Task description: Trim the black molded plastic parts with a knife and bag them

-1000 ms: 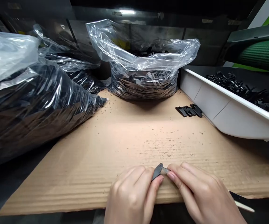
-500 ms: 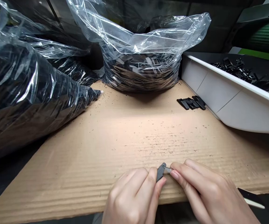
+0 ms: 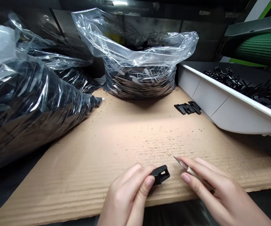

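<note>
Head view: at 6 o'clock in the frame, the left hand (image 3: 128,197) pinches a small black plastic part (image 3: 160,175) between thumb and fingers, closed on its near end. The part's slotted end sticks out toward 2 o'clock, just above the cardboard sheet (image 3: 116,131). At 3 o'clock from the part, and a little apart from it, the right hand (image 3: 210,191) grips a thin blade (image 3: 184,166). The fingers are wrapped tight on its handle and the tip points toward 10 o'clock, clear of the part.

At 12 o'clock on the cardboard stands an open clear bag (image 3: 140,69) full of dark pieces. A large bag (image 3: 20,94) of the same lies at 9 o'clock. At 2 o'clock a small pile (image 3: 187,108) of black pieces sits just beside a white tray (image 3: 227,103) holding more of them.
</note>
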`<state>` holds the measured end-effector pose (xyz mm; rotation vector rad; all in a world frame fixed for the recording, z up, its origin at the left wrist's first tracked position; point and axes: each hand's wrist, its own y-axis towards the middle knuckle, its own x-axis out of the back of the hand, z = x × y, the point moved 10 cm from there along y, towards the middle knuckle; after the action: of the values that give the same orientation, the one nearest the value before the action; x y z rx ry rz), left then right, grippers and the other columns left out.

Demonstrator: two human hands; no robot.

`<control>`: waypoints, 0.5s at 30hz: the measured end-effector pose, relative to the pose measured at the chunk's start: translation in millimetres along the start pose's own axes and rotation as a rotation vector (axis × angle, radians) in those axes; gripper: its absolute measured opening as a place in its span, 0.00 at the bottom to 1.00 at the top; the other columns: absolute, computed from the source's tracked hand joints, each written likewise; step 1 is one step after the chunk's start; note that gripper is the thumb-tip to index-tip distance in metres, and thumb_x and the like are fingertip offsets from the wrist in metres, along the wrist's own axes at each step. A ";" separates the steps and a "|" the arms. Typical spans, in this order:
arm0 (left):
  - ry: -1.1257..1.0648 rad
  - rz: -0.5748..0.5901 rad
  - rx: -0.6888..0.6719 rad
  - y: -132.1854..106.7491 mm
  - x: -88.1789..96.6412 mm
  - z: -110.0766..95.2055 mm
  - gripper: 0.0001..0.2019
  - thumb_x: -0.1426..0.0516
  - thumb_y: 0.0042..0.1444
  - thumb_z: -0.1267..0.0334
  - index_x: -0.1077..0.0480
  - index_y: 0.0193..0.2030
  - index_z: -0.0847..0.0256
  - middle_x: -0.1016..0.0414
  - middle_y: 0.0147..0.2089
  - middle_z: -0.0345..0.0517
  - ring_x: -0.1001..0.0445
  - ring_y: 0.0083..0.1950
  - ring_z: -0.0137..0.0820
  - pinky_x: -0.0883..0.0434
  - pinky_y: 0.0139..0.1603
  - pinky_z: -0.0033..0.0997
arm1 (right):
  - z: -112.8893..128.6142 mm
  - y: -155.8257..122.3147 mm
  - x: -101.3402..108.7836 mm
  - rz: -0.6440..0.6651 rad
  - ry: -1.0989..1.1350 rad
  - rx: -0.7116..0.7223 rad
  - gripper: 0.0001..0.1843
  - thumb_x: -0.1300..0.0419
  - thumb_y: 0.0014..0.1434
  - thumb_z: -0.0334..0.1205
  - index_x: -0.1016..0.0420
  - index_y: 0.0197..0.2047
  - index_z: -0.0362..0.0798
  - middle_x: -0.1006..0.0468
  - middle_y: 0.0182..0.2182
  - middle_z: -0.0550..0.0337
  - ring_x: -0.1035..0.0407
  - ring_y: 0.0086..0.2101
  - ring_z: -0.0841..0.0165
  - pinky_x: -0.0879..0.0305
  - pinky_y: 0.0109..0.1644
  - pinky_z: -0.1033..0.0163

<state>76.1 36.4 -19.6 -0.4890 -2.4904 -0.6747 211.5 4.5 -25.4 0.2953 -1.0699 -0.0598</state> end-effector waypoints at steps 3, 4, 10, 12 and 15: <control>-0.116 -0.022 0.168 0.4 3.6 11.1 0.12 0.53 0.59 0.65 0.34 0.26 0.59 0.32 0.23 0.37 0.32 0.24 0.27 0.35 0.24 0.21 | -1.8 -3.0 4.1 -0.044 0.091 -0.031 0.15 0.49 0.58 0.38 0.31 0.48 0.51 0.23 0.41 0.62 0.28 0.41 0.71 0.31 0.41 0.75; -0.132 -0.024 0.224 -0.4 3.0 15.4 0.13 0.52 0.59 0.64 0.36 0.24 0.59 0.34 0.22 0.37 0.34 0.23 0.26 0.36 0.23 0.21 | -1.4 -4.2 3.9 -0.060 0.130 -0.038 0.14 0.49 0.58 0.38 0.31 0.47 0.51 0.22 0.40 0.63 0.27 0.39 0.72 0.31 0.40 0.76; -0.167 -0.021 0.328 -0.7 -2.2 22.1 0.15 0.53 0.59 0.60 0.38 0.23 0.60 0.36 0.22 0.39 0.36 0.24 0.28 0.39 0.23 0.23 | 7.8 -12.3 8.4 -0.197 0.290 0.027 0.12 0.49 0.58 0.36 0.28 0.44 0.53 0.22 0.28 0.64 0.26 0.26 0.74 0.29 0.32 0.76; -0.177 -0.033 0.319 -1.2 -1.4 20.8 0.14 0.53 0.59 0.62 0.38 0.23 0.60 0.36 0.23 0.39 0.35 0.25 0.28 0.38 0.25 0.23 | 10.3 -10.6 8.5 -0.176 0.276 0.045 0.12 0.48 0.57 0.36 0.28 0.43 0.53 0.22 0.28 0.63 0.26 0.29 0.72 0.29 0.31 0.76; -0.199 -0.028 0.283 -1.9 -1.8 17.8 0.13 0.52 0.59 0.65 0.34 0.24 0.60 0.34 0.24 0.38 0.32 0.27 0.28 0.37 0.29 0.24 | 8.8 -1.0 2.8 -0.076 0.344 -0.027 0.10 0.46 0.56 0.37 0.28 0.40 0.52 0.22 0.30 0.62 0.26 0.33 0.69 0.29 0.33 0.75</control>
<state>70.0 44.3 -34.6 -0.4326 -2.7264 -0.2854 205.3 1.2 -19.3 0.3089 -0.7158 -0.0880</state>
